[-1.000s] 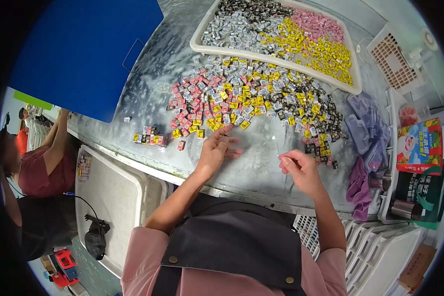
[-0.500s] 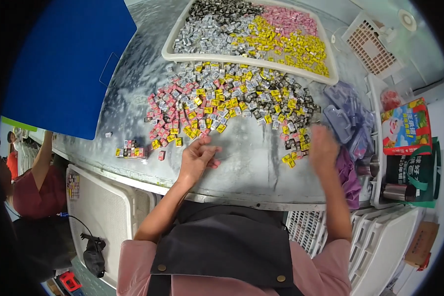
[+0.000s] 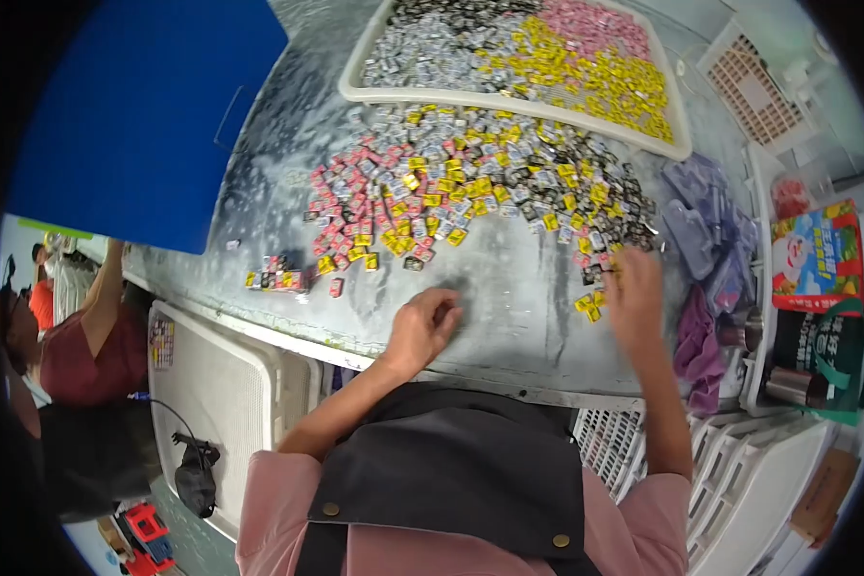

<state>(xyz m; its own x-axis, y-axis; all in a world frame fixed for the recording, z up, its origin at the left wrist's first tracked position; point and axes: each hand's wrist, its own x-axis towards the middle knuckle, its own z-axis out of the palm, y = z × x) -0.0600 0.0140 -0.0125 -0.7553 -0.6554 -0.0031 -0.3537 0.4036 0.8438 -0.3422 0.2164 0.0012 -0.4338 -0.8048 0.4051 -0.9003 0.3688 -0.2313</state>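
Small wrapped pieces (image 3: 432,182), like little candies in pink, yellow, white and black, lie loose in a wide heap on the grey table. My left hand (image 3: 424,328) hovers below the heap, palm side inward, its fingers curled toward the thumb; what they hold, if anything, is hidden. At the heap's right end, my right hand (image 3: 636,296) reaches down with fingers bunched by several black and yellow pieces (image 3: 590,305). Its fingertips are somewhat blurred, so I cannot make out what is between them. A small stacked block of pieces (image 3: 276,276) sits apart on the left.
Behind the heap stands a white tray (image 3: 514,100) of pieces grouped by colour. A blue board (image 3: 144,125) covers the left. Purple cloths (image 3: 698,350), a metal cup (image 3: 739,334) and a red box (image 3: 816,254) are on the right. Another person's arm (image 3: 106,298) shows far left.
My left hand has drawn back from the heap toward me, and a dark piece now shows at the heap's lower edge. My right hand stays at the right end. The whole view has shifted slightly.
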